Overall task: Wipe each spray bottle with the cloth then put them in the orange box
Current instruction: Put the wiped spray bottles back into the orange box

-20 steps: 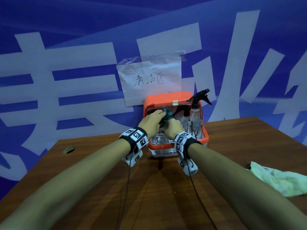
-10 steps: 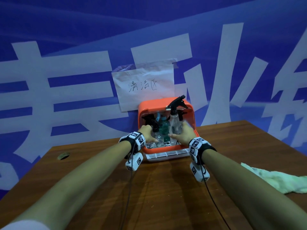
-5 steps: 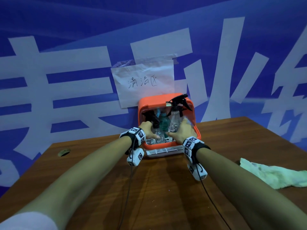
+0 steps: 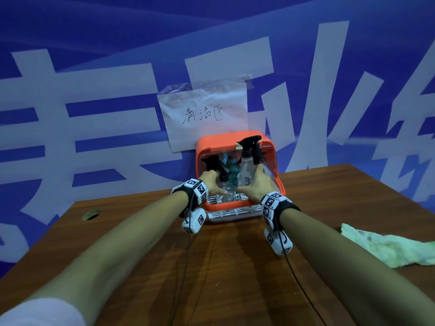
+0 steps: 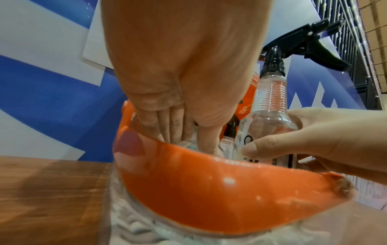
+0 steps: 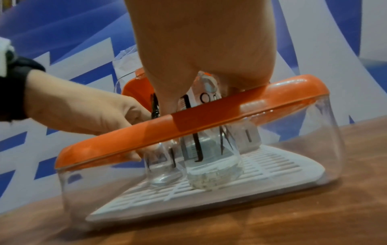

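Note:
The orange box (image 4: 280, 185) stands open at the table's far edge with several spray bottles inside. My right hand (image 4: 253, 184) grips the tall clear spray bottle (image 4: 247, 163) with the black trigger, which stands upright on the white grid floor (image 6: 272, 167). In the left wrist view the right thumb (image 5: 257, 149) wraps the tall bottle (image 5: 270, 102). My left hand (image 4: 220, 188) reaches down into the box and holds a small clear spray bottle (image 6: 162, 167) beside it. A teal bottle (image 4: 231, 172) stands behind them. The cloth (image 4: 386, 247) lies crumpled at the right.
The box's orange lid (image 4: 226, 140) stands raised against the blue banner wall, under a taped paper sign (image 4: 202, 116). The wooden table (image 4: 223, 267) has a round cable hole (image 4: 90, 215) at the far left. Wrist cables trail toward me.
The tall bottle has come from the box's right side toward its middle and down onto the floor. Both hands have sunk lower into the box.

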Tool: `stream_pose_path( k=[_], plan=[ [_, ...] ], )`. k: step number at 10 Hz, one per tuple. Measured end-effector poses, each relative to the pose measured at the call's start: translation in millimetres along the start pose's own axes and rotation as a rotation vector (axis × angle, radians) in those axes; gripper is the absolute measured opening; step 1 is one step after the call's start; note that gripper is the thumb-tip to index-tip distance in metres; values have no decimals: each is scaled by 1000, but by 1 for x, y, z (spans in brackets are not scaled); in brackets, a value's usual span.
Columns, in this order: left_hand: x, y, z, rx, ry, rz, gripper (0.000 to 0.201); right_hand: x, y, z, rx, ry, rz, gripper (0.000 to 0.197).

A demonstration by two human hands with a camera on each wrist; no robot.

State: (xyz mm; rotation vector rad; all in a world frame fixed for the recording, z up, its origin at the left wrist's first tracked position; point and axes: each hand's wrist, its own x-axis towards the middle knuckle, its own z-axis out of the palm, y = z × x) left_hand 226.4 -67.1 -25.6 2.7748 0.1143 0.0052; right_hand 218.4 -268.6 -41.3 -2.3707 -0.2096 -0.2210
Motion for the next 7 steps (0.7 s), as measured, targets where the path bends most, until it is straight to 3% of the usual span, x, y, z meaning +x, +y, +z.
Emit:
stream_pose_path(
  k=[2,5,6,7],
  plan=[
    [-1,2,-3,-12,-49,-2,82,6,5,-4,18,-93,-2,85],
    [-18,8,-9,47,-5,-22,79,-6,5,-6,-58,-71,-50,97],
    [-48,17,-33,62,45,7,56,-24,-1,-19,20,15,-93,79],
    [-87,21,-51,74,186,93,51,-48,-15,-39,142,335,-185,42]
  ],
)
